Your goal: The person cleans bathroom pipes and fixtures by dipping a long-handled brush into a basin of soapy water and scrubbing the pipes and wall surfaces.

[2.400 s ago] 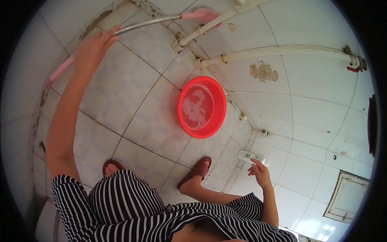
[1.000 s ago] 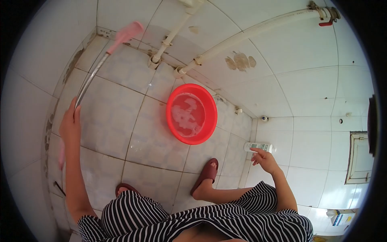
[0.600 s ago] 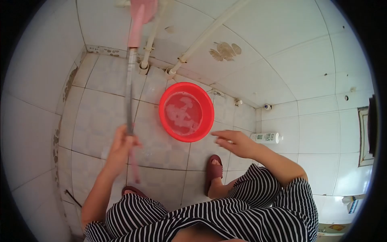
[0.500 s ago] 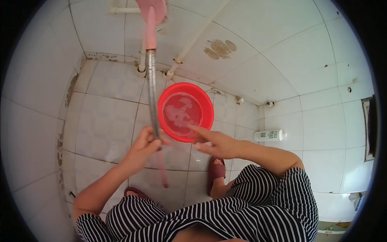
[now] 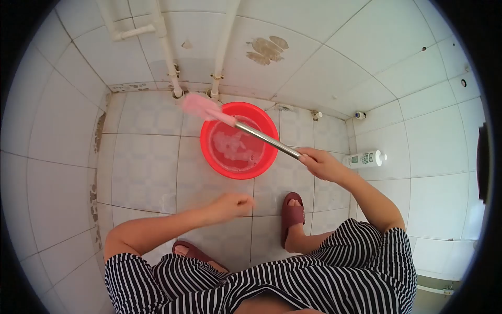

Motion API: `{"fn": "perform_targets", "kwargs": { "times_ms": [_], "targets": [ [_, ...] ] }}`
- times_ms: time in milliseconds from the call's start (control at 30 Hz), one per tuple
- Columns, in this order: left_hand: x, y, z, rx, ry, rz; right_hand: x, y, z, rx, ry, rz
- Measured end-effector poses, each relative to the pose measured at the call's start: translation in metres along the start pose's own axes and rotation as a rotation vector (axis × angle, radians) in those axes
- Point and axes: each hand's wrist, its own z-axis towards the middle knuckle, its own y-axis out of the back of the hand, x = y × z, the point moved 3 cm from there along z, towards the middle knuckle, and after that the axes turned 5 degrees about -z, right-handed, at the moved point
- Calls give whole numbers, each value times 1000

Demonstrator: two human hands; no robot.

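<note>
My right hand [image 5: 319, 163] is wrapped round the lower part of a long-handled scrubber [image 5: 266, 139], which has a metal shaft and a pink head [image 5: 197, 106]. The shaft slants up to the left over a red basin [image 5: 209, 152] on the floor, and the blurred pink head hangs past the basin's left rim. Foamy water [image 5: 232, 144] lies in the basin. My left hand [image 5: 230, 206] is below the basin, apart from the shaft, with fingers curled in and nothing visible in them; it is somewhat blurred.
White pipes [image 5: 225, 47] run down the back wall to the floor. A white bottle [image 5: 364, 159] is at the right, by the wall. My feet in maroon slippers [image 5: 293, 217] stand on the tiled floor [image 5: 144, 172].
The scrubber has swung from upright to a slant, its head coming down to the basin. My left hand has let go of the shaft and moved right and down; my right hand now grips it.
</note>
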Motion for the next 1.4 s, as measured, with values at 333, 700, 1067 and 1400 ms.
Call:
{"fn": "perform_targets", "kwargs": {
  "times_ms": [333, 700, 1067, 1400],
  "targets": [
    [43, 1, -4, 44, 140, 69, 9, 6, -17, 43, -162, -342],
    [61, 0, -11, 1, 134, 23, -4, 56, -68, -229, -126, -56],
    [52, 11, -18, -78, 101, 24, 100, 94, -79, -772, 240, -314],
    [64, 13, -26, -70, 98, -9, 97, 32, -31, -466, 41, -492]
  ]
}}
